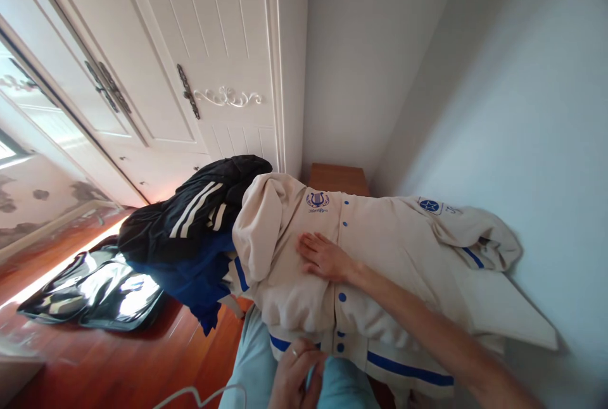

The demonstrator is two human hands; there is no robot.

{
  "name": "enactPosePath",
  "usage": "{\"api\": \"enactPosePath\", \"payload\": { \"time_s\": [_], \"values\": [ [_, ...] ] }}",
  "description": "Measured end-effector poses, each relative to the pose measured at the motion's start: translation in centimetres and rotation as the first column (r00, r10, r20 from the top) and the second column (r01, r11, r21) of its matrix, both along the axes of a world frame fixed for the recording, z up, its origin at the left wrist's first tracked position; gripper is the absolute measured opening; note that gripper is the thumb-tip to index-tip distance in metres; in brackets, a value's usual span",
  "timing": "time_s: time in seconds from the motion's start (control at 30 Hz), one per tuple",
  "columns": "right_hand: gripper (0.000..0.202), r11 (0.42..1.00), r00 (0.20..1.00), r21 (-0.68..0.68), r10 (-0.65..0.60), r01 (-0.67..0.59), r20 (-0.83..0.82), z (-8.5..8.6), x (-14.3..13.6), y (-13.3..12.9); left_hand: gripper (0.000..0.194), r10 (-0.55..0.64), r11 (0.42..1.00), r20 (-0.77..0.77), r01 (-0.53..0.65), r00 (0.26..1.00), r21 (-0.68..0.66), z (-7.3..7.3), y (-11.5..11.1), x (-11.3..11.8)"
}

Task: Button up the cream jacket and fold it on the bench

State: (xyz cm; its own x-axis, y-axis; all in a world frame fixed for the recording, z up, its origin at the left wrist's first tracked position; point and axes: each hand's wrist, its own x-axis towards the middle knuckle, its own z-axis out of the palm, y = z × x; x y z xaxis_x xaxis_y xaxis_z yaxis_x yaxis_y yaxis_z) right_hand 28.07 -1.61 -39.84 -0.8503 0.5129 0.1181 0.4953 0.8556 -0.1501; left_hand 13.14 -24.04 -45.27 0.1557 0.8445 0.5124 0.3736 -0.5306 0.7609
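A cream varsity jacket [380,238] lies front up and spread out, with blue snap buttons, blue stripes on hem and cuffs, and a blue lyre emblem on the chest. My right hand [327,258] rests flat on its chest panel, fingers stretched out, left of the button line. Down at the hem, near the lowest snaps, is my left hand [297,371], with a ring on one finger. Its thumb and forefinger pinch at the jacket's bottom edge; the exact grip is partly hidden. Light blue trousers [254,355] show beneath.
Left of the jacket lie a black garment with white stripes [199,206] and a blue cloth [190,276]. Clear plastic-covered cases [95,289] sit on the wooden floor [190,352]. A white cable [190,390] runs below. A white wardrobe [228,29] and a wall [522,111] stand close behind.
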Motion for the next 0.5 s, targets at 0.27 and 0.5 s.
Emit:
{"api": "enactPosePath", "payload": {
  "time_s": [0.27, 0.5],
  "values": [
    [0.065, 0.962, 0.96, 0.068, -0.268, 0.263, 0.076, 0.0, 2.6, -2.3, 0.066, 0.725, 0.604, 0.27, -0.397, 0.634, -0.691, -5.1, 0.6, -5.7],
    [0.07, 1.0, 0.999, 0.011, -0.009, 0.009, 0.034, 0.3, 2.1, -10.1, 0.069, 0.535, 0.572, 0.404, 0.033, 0.742, -0.819, -3.6, 2.6, -6.3]
  ]
}}
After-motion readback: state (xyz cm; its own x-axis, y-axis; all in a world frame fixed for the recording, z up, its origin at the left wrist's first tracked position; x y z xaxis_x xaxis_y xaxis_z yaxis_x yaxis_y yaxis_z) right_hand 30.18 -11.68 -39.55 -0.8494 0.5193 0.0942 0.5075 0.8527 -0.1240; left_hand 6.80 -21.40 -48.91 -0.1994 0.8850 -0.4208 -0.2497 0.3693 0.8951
